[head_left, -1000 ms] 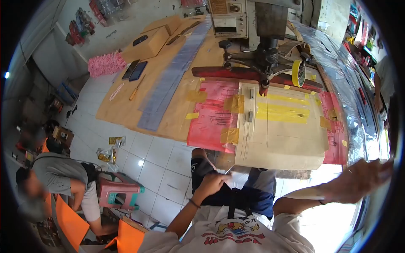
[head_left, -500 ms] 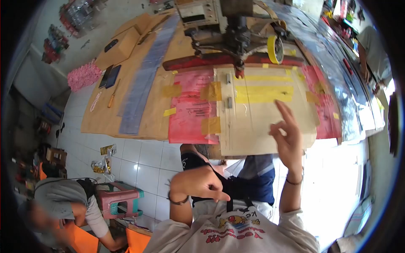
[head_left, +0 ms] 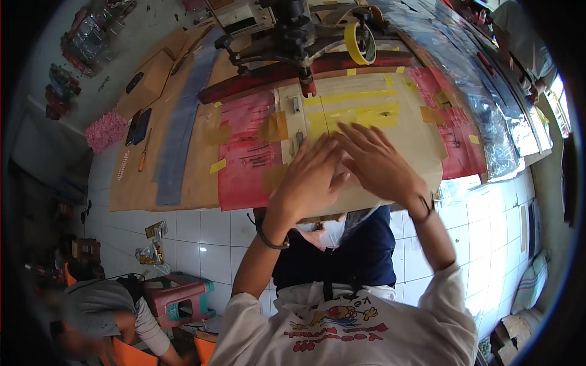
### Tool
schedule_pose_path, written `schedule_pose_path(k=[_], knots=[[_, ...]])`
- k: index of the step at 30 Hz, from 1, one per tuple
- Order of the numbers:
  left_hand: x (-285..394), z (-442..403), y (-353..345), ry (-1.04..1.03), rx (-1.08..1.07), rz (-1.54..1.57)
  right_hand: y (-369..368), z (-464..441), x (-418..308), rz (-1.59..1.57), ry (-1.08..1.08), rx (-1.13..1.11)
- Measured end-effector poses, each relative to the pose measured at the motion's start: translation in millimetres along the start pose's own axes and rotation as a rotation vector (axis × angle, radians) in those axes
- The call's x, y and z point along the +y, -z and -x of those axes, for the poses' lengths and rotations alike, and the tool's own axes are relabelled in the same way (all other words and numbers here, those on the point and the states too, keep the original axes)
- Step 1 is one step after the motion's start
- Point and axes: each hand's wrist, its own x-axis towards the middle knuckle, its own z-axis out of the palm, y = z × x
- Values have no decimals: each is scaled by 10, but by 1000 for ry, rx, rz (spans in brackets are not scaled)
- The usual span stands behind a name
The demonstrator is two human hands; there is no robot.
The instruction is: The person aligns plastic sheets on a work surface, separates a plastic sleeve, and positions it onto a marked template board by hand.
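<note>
Both my hands are over the front of a tan board (head_left: 415,137) marked with yellow tape strips (head_left: 360,116). My left hand (head_left: 312,174) is open, palm down, with its fingers pointing away from me. Beside it my right hand (head_left: 381,163) is also open and flat, its fingertips close to the left hand's and near the lower yellow strip. Neither hand shows anything in its fingers; whether the palms touch the board I cannot tell. Two small metal clips (head_left: 299,138) sit along the board's left side. Red sheets (head_left: 247,149) flank the board, held with brown tape.
Behind the board stands a dark metal press (head_left: 302,46) with a red bar (head_left: 244,82) and a yellow tape roll (head_left: 360,44) on one arm. Blue strips (head_left: 183,140), phones and an orange-handled tool (head_left: 144,157) lie left. One person (head_left: 104,311) is at lower left, another (head_left: 528,39) at upper right.
My left hand has risen from near my waist onto the board area and opened. My right hand has moved left and flattened. The view has shifted, so the table appears further left.
</note>
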Motion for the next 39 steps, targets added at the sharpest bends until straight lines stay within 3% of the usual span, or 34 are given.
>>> schedule_pose_path(k=[1,4,12,20,23,26,29,33,39], knots=[[-66,-45,44,26,-86,99,-89,-104,106,-58,23,-80],[-253,-76,84,-31,14,118,-183,-239,299,-20,122,2],[-303,-230,103,-16,51,-35,-166,-433,422,122,59,-121],[-363,-240,90,-4,64,50,-82,-459,553,247,97,-184],[-358,-248,92,3,38,39,-117,-460,666,86,318,-122],[-329,-287,97,74,22,60,-157,-437,727,-156,263,-116],[-352,-291,59,98,32,64,-284,-404,724,-137,241,22],[-372,-230,95,-1,26,-9,-299,-386,803,-193,232,5],[-337,-274,54,27,45,-6,-254,-346,842,-110,173,-20]])
